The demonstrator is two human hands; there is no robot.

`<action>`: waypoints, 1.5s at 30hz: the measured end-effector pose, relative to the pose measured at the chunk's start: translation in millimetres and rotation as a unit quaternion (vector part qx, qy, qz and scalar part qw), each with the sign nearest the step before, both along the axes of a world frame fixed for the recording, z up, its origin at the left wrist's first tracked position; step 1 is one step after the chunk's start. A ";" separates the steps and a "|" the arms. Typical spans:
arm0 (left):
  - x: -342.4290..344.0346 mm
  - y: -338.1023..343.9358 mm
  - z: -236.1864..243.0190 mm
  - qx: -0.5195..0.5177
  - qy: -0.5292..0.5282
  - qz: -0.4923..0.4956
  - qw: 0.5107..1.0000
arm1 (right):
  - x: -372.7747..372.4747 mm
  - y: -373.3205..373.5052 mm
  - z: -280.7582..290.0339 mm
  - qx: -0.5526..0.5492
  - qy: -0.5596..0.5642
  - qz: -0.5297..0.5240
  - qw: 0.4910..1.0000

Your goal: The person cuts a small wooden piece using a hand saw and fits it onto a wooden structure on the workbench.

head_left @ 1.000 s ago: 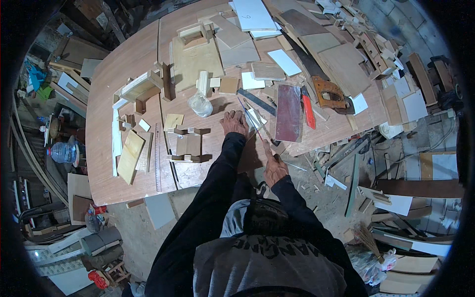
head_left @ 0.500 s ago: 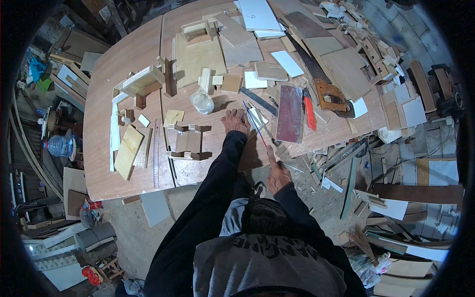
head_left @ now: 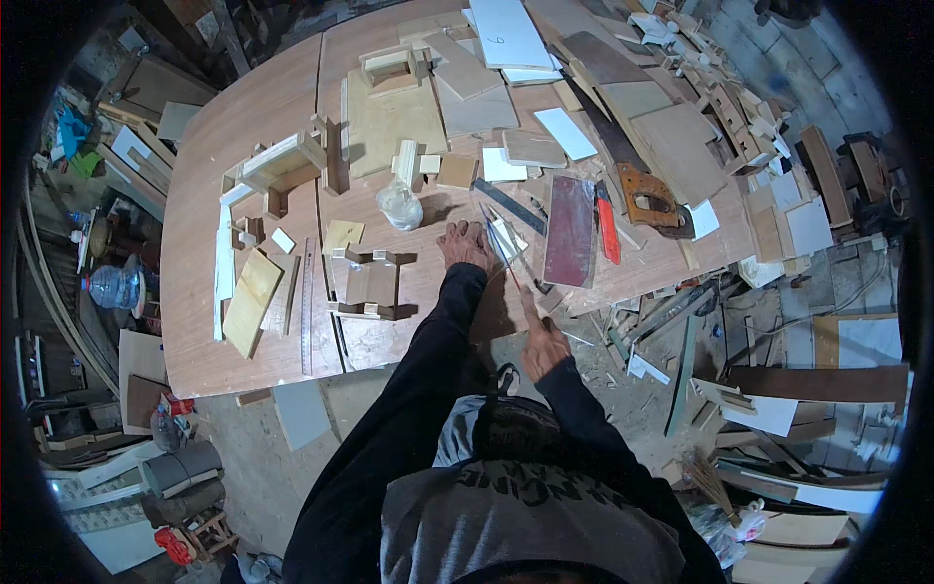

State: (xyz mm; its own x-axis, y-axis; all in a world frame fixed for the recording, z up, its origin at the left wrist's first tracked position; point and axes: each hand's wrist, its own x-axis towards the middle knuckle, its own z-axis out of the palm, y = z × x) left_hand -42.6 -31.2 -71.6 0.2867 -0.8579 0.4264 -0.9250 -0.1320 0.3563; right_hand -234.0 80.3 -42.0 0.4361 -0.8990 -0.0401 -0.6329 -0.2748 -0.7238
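Observation:
My left hand (head_left: 464, 246) rests on the tabletop near its front edge, fingers spread and pressed down; whatever lies under them is hidden. Just right of it is a small pale wood piece (head_left: 509, 239). My right hand (head_left: 544, 347) is closed at the table's edge, index finger pointing forward along a thin, long tool (head_left: 515, 277) with a reddish stretch near the hand. The tool slants up and left past the pale piece; its kind is too fine to make out. A knotted plastic bag (head_left: 400, 204) with whitish contents sits beyond my left hand.
On the table (head_left: 224, 136) lie a dark red board (head_left: 569, 232), a red-handled tool (head_left: 608, 229), a handsaw (head_left: 650, 198), a dark metal strip (head_left: 510, 206) and a steel ruler (head_left: 307, 307). Small wooden box assemblies (head_left: 372, 282) stand at left. Offcuts litter the floor at right.
The view has shifted slightly. My right hand and the thin tool have moved a little down and left, while my left hand stays pressed in place.

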 end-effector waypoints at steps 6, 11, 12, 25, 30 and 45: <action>-0.6 0.1 -0.2 0.012 0.035 -0.006 0.999 | 0.8 -6.8 3.8 0.163 -0.112 -0.032 0.980; 0.7 1.4 -1.0 0.002 0.038 -0.004 0.999 | 1.6 -8.9 2.4 0.011 0.144 0.028 0.989; 0.5 1.6 -0.9 -0.007 0.034 -0.006 0.999 | 1.9 -8.4 1.9 0.088 0.097 -0.004 0.991; 2.8 -2.4 -5.1 -0.011 0.029 -0.017 0.999 | 7.0 -4.6 -14.8 0.033 -0.106 -0.021 0.994; 2.7 -0.3 -5.8 0.018 0.034 -0.014 0.999 | 5.4 -10.1 -25.5 0.076 0.024 -0.005 0.997; 6.3 -7.9 6.7 -0.030 0.024 -0.025 0.999 | 26.3 -34.6 35.2 0.024 0.154 -0.033 0.987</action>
State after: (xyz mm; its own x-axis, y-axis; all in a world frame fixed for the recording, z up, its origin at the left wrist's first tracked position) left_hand -36.3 -39.1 -64.9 0.2656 -0.8454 0.4634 -0.9116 -0.0637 0.4061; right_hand -207.7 45.7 -6.8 0.3376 -0.9186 -0.2053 -0.8400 -0.1957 -0.5061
